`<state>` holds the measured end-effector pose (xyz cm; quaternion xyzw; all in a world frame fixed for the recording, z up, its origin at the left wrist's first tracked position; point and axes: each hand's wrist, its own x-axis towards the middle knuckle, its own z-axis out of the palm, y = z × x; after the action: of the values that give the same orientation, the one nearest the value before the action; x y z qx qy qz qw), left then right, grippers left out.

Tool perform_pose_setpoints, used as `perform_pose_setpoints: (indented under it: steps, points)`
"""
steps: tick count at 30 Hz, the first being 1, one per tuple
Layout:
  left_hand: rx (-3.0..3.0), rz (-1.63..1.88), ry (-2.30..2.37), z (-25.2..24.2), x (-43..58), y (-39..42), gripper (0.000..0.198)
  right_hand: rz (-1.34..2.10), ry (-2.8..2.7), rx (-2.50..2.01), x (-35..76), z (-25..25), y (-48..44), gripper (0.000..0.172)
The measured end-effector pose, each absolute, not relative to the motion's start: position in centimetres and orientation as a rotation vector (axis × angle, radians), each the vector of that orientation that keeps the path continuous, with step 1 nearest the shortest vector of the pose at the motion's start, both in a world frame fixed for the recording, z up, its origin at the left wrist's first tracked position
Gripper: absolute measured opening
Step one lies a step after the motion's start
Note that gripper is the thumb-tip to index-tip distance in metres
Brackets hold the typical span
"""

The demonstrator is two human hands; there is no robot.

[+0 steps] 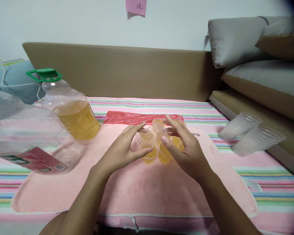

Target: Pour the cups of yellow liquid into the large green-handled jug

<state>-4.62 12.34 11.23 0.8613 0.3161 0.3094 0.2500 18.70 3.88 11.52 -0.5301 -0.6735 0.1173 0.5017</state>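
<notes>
- Two hands of yours reach over the pink mat [156,192], palms facing inward, with several cups of yellow drink [165,154] grouped between them.
- Your left hand [123,147] is spread, thumb apart from the fingers, at the left side of the group; you cannot tell whether it touches a cup.
- Your right hand [186,147] is spread as well, fingers and thumb apart, partly hiding the cups on that side; contact cannot be told here either.
- Clear rims overlap in the middle of the group, too blurred to count.
- Just behind the cups lies a red plastic bag [127,117].
- To your left are a bottle of yellow drink [74,114] with a green handled cap and, nearer you, a clear bottle [31,137] with a pink label.
- To your right, two stacks of clear cups [257,142] rest on the striped sheet [201,112], beside piled cushions [237,42].
</notes>
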Motion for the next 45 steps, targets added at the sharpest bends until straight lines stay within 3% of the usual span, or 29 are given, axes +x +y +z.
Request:
perform_pose_setpoints:
  steps: [4, 8, 11, 16, 21, 25, 27, 35, 40, 45]
  points:
    - [2.349, 0.834, 0.85, 11.1, -4.7, 12.4, 0.082, 0.288, -1.63, -1.292, 18.6, 11.4, 3.8, 0.05]
    - [2.364, 0.842, 0.845, 11.1, -4.7, 12.4, 0.08, 0.315, -1.619, -1.317, 18.4, 11.4, 3.7, 0.064]
    - [2.377, 0.849, 0.838, 11.1, -4.7, 12.4, 0.076, 0.36, -1.633, -1.328, 18.2, 11.4, 3.8, 0.059]
    - [2.373, 0.847, 0.842, 11.2, -4.7, 12.3, 0.075, 0.471, -1.52, -1.284, 18.0, 10.8, 3.8, 0.088]
    - [2.375, 0.815, 0.821, 11.5, -4.7, 12.1, 0.076, 0.467, -1.48, -1.242, 17.9, 10.6, 3.8, 0.087]
    - [2.354, 0.817, 0.827, 11.4, -4.8, 12.1, 0.079, 0.398, -1.543, -1.259, 17.8, 11.0, 3.9, 0.048]
    - [2.345, 0.813, 0.838, 11.4, -4.9, 12.1, 0.08, 0.378, -1.562, -1.277, 17.7, 11.3, 3.9, 0.042]
    - [2.352, 0.832, 0.834, 11.5, -4.9, 12.2, 0.079, 0.356, -1.581, -1.271, 17.7, 11.2, 3.9, 0.05]
    - [2.326, 0.81, 0.85, 11.7, -4.8, 12.0, 0.082, 0.465, -1.48, -1.263, 17.7, 10.9, 3.9, 0.077]
    - [2.193, 0.944, 0.848, 12.2, -5.3, 11.9, 0.077, 0.564, -1.389, -1.229, 18.2, 10.5, 4.1, 0.064]
